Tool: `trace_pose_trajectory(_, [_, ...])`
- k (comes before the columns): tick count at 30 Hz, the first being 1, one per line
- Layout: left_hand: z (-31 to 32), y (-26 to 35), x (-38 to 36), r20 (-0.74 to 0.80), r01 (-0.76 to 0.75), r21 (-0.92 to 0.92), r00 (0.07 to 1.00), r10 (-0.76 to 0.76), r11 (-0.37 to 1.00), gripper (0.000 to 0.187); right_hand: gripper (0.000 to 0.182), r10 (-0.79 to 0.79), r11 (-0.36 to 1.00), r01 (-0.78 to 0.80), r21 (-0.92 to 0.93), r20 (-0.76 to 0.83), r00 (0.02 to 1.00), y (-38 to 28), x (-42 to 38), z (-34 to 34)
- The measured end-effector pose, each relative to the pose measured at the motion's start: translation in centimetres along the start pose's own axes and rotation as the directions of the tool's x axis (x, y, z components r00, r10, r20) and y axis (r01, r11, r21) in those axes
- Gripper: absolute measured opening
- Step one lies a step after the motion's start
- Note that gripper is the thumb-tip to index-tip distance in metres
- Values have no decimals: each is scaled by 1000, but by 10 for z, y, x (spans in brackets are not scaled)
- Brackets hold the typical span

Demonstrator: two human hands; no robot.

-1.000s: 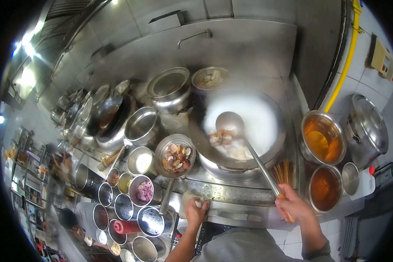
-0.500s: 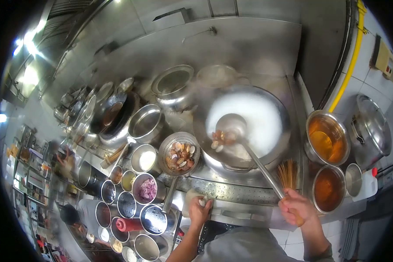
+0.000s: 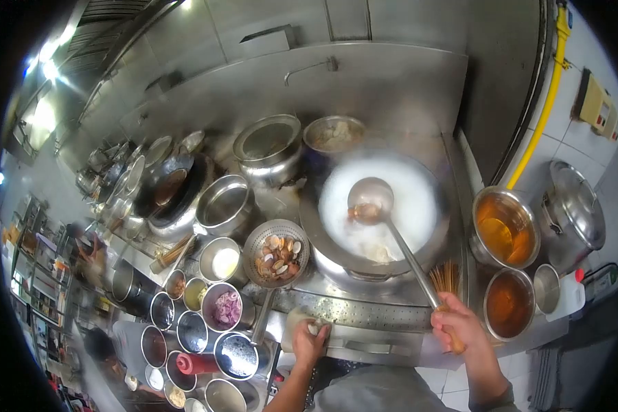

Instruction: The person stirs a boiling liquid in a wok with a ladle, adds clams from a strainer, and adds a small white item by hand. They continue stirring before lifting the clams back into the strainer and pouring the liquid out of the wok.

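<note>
My right hand (image 3: 458, 324) is closed around the wooden-ended handle of a long steel ladle (image 3: 410, 257). Its bowl hangs over the wok (image 3: 311, 223), which is full of white foamy liquid (image 3: 419, 199), and a few clams lie in the bowl. At the counter's front edge, my left hand (image 3: 310, 341) grips a pale cloth (image 3: 294, 321). Up and left of that hand, a perforated strainer (image 3: 251, 250) holds a pile of open clams (image 3: 280, 257), its handle pointing toward me.
Several steel pots of ingredients crowd the left, including one of chopped purple onion (image 3: 226, 307) and one with a red squeeze bottle (image 3: 193, 363). Two pots of amber liquid (image 3: 505, 233) stand right, beside a bamboo brush (image 3: 446, 278). Steam rises behind the wok.
The ladle bowl, earlier near the wok's front left with clams at its lip, now sits farther over the foam with fewer clams showing. My left hand stays on the cloth; the whole view shifted slightly.
</note>
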State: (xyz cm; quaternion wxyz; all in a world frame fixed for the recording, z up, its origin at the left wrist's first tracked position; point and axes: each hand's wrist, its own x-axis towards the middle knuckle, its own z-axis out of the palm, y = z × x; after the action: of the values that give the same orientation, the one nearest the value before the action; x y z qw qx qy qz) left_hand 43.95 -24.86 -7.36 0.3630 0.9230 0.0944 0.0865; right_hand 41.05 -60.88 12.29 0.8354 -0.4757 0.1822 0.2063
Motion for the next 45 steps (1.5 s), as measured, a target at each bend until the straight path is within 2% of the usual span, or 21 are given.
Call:
trace_pose_trajectory(3, [-1,-1,1,13,-4,-9,1000,4,1000,47,58,-12,990,6,140,37,999,4,3,1])
trace_pose_trajectory(6, [-2,-2,0,15,-18,-18,1000,18,1000,47,54,13,921,-67,383,142,990,4,4,-2])
trace_pose_trajectory(9, [-2,-1,1,8,-29,-6,1000,29,1000,46,46,-45,996,46,-70,23,999,4,8,19])
trace_pose_trajectory(12, [-7,6,1,14,-14,-9,1000,14,1000,46,41,19,969,-46,244,111,994,1,17,13])
trace_pose_trajectory(15, [-7,7,1,7,-9,-1,1000,9,1000,44,41,28,965,-66,252,149,988,4,18,16])
trace_pose_trajectory(18, [-5,-2,2,-19,-110,-13,994,110,994,43,42,53,960,-100,261,180,982,0,11,25])
trace_pose_trajectory(27, [-6,3,2,-38,-99,-12,994,98,995,43,42,108,937,-242,252,449,887,11,30,78])
trace_pose_trajectory(32, [-10,3,3,-2,-56,-18,998,56,998,43,60,123,992,-105,-67,411,903,50,72,101])
trace_pose_trajectory(34, [-9,2,1,15,-38,-28,999,38,999,43,60,135,954,-28,-298,343,930,65,86,106])
trace_pose_trajectory(39, [-11,4,2,6,-29,-42,1000,30,999,43,59,41,691,84,-718,156,987,77,96,124])
trace_pose_trajectory(42, [-14,7,3,13,-21,-73,1000,22,997,42,59,-146,459,235,-857,188,971,85,94,120])
trace_pose_trajectory(45, [-13,9,2,12,-9,-43,1000,9,999,41,60,66,501,-9,-866,28,997,41,66,153])
